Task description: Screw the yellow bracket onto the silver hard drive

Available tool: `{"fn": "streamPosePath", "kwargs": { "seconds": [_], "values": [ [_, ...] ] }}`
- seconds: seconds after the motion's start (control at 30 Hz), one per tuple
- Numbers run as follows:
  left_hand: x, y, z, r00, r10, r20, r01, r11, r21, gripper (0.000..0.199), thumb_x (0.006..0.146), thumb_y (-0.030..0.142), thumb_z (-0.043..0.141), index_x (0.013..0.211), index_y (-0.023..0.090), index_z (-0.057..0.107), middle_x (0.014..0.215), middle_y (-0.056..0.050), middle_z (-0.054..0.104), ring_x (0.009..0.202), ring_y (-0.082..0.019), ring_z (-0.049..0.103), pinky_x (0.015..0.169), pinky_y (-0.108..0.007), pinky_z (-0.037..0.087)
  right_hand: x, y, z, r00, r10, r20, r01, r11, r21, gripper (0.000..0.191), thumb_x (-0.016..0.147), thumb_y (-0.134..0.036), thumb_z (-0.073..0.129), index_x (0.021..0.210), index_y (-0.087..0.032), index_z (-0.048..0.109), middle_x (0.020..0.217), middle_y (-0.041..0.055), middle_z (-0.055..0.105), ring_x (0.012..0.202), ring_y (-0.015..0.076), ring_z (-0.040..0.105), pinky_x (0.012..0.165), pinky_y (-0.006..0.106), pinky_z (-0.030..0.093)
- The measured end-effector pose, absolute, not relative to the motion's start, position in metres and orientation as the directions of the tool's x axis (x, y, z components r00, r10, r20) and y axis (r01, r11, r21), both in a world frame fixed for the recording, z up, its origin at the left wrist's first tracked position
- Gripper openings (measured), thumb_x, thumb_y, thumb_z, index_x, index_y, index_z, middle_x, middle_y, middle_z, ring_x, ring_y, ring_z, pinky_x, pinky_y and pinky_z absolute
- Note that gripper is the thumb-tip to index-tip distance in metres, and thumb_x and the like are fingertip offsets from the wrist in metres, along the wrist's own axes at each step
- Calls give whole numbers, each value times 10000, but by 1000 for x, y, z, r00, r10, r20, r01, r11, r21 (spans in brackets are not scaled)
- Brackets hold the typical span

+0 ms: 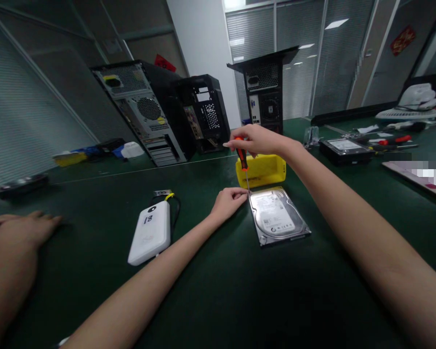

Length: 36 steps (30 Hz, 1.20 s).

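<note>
A silver hard drive (276,213) lies flat on the dark green table, its white label facing up. My right hand (252,138) is closed around the orange and black handle of a screwdriver (241,157). The screwdriver stands nearly upright, its tip down at the drive's far left corner. At that same corner, my left hand (229,201) has its fingers pressed together, touching the drive's edge close to the tip. Whether they pinch the drive or the screwdriver's shaft, I cannot tell. Just behind the drive sits a yellow tray (263,169).
A white power bank (150,232) marked 18 with a cable lies left of my left forearm. Another person's hand (25,232) rests at far left. Computer cases (160,111) stand behind. Another drive (345,148), tools (394,140) and a pinkish flat device (417,177) are at right.
</note>
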<state>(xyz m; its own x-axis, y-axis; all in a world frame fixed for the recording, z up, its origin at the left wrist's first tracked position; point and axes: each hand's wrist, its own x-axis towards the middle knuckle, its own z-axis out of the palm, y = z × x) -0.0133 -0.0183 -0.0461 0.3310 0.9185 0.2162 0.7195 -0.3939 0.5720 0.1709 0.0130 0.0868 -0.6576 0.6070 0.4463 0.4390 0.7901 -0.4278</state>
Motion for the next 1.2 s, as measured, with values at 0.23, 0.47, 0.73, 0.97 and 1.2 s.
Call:
{"fn": "streamPosePath", "kwargs": {
  "seconds": [0.23, 0.47, 0.73, 0.97, 1.2],
  "values": [
    [-14, -18, -46, 329, 918, 223, 707, -396, 586, 319, 802, 330, 531, 996, 170, 726, 757, -40, 689, 688, -172, 579, 678, -255, 425, 174, 15, 91, -681, 628, 378, 399, 750, -527, 338, 931, -229, 332, 1029, -91, 624, 834, 62, 616, 481, 50, 507, 483, 192, 408],
    [-16, -16, -49, 340, 910, 237, 715, -413, 564, 324, 809, 339, 524, 999, 172, 726, 663, -20, 643, 605, -148, 523, 609, -237, 390, 177, 17, 92, -696, 613, 375, 335, 739, -585, 302, 910, -266, 430, 1054, -79, 619, 779, 65, 632, 516, 65, 541, 505, 201, 449],
    [-15, -17, -46, 346, 904, 251, 707, -428, 564, 316, 805, 334, 517, 978, 181, 733, 551, 12, 528, 555, -132, 455, 554, -225, 329, 175, 13, 92, -698, 609, 377, 278, 716, -641, 252, 844, -320, 546, 897, -88, 629, 781, 66, 642, 513, 64, 565, 510, 202, 476],
    [-16, -15, -49, 348, 903, 253, 706, -429, 564, 320, 803, 329, 506, 979, 188, 733, 617, -8, 596, 574, -138, 473, 563, -228, 346, 171, 18, 88, -695, 616, 370, 276, 705, -653, 239, 825, -347, 569, 826, -108, 582, 749, 64, 643, 505, 81, 580, 460, 199, 468],
    [-15, -16, -47, 343, 907, 245, 716, -422, 557, 317, 801, 331, 514, 981, 190, 733, 576, 2, 562, 573, -139, 477, 565, -225, 349, 168, 12, 84, -615, 612, 497, 373, 781, -501, 324, 825, -426, 556, 870, -113, 627, 644, 31, 622, 458, 66, 552, 458, 182, 428]
  ]
}}
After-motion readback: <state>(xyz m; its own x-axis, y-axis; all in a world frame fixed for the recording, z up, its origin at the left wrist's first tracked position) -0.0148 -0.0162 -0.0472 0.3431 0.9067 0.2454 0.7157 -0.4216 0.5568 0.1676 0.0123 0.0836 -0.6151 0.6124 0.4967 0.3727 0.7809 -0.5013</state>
